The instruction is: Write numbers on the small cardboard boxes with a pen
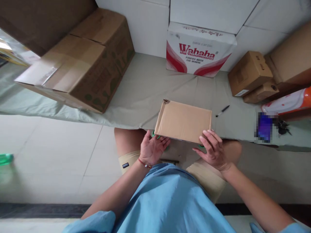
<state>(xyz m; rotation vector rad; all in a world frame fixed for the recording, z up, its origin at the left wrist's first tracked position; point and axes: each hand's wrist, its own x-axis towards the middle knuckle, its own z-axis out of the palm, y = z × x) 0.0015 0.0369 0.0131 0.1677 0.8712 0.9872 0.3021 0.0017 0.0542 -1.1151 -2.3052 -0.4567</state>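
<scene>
A small flat cardboard box [183,120] lies at the near edge of a cloth-covered table [145,94], partly over the edge. My left hand [152,149] is palm-up under its near left corner, fingers curled against the underside. My right hand [212,148] rests at the near right corner with its fingers laid over the box's edge. Both hands hold the box. Something green shows just beneath the box near each hand, mostly hidden.
A large brown carton [80,64] lies at the left. A white "Wahaha" box [198,50] stands at the back. Small brown boxes [251,76] sit at the right. A black pen [222,111] lies right of the small box. Keys [283,127] lie further right.
</scene>
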